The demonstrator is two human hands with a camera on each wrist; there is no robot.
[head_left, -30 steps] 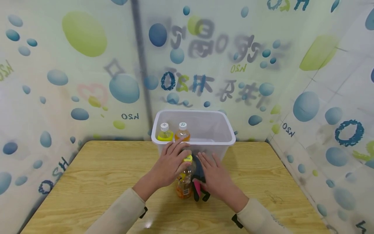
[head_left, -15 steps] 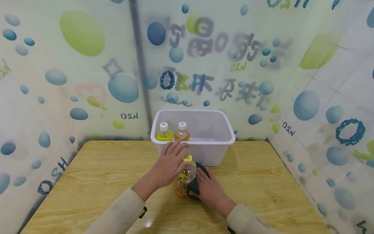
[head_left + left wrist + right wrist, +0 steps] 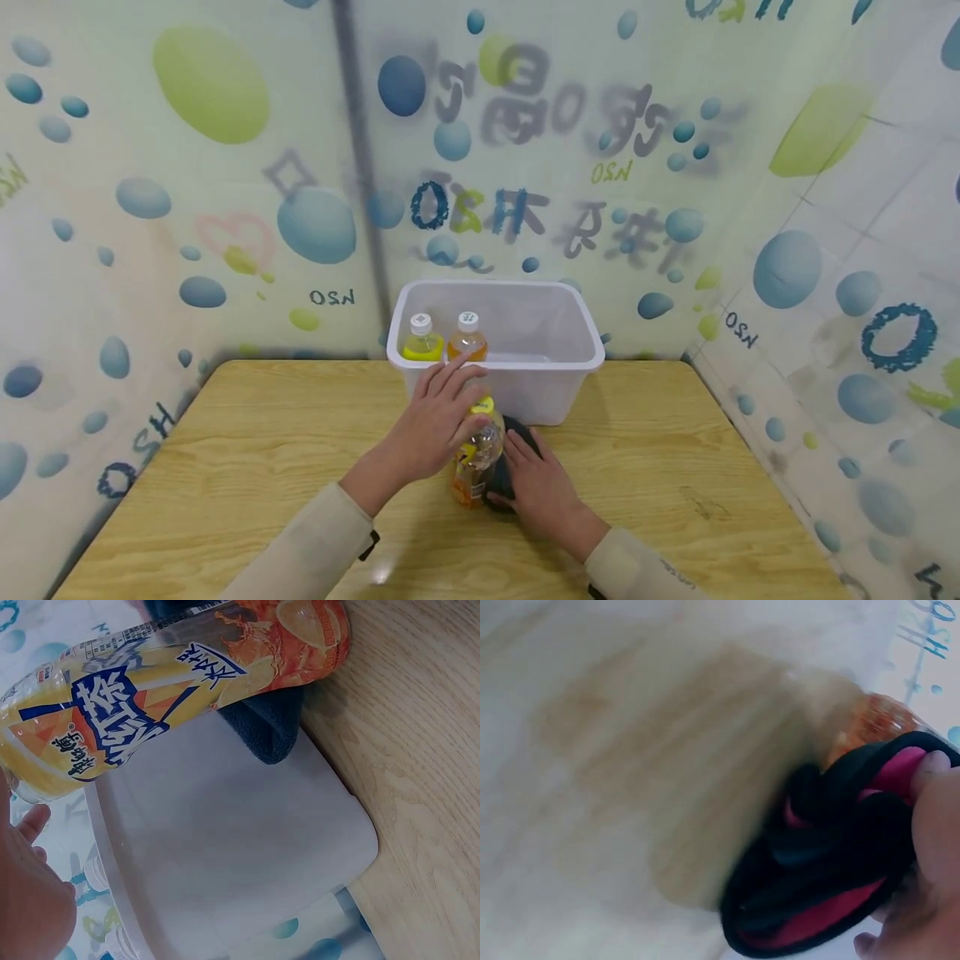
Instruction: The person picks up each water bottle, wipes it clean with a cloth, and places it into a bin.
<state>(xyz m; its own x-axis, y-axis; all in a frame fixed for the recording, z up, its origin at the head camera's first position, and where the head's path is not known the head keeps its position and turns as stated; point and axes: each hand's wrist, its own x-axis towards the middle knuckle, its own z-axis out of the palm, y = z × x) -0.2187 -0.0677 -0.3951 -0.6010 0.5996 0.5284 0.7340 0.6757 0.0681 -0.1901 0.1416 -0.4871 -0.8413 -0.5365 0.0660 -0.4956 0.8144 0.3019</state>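
A plastic bottle of iced tea (image 3: 467,483) with a yellow cap and an orange-and-yellow label stands upright on the table. Around its upper part, just below the cap, my left hand (image 3: 426,429) holds it. My right hand (image 3: 549,493) grips a dark blue cloth (image 3: 501,477) and presses it along the bottle's right side. Black edging and a pink underside show on the bunched cloth (image 3: 825,847) in the right wrist view, with the thumb on the pink part. From the left wrist, a fold of cloth (image 3: 274,727) sticks out behind the labelled bottle (image 3: 127,705).
Right behind the bottle stands a white plastic bin (image 3: 536,396). Inside its left end are a bottle of yellow drink (image 3: 422,343) and a bottle of orange drink (image 3: 468,340), both white-capped. The wooden table (image 3: 285,433) ends at patterned curtain-like walls (image 3: 300,167).
My right hand has come down and nearer with the cloth, closing it against the bottle's side; the pink strip is now hidden in the head view. My left hand stays on the bottle.
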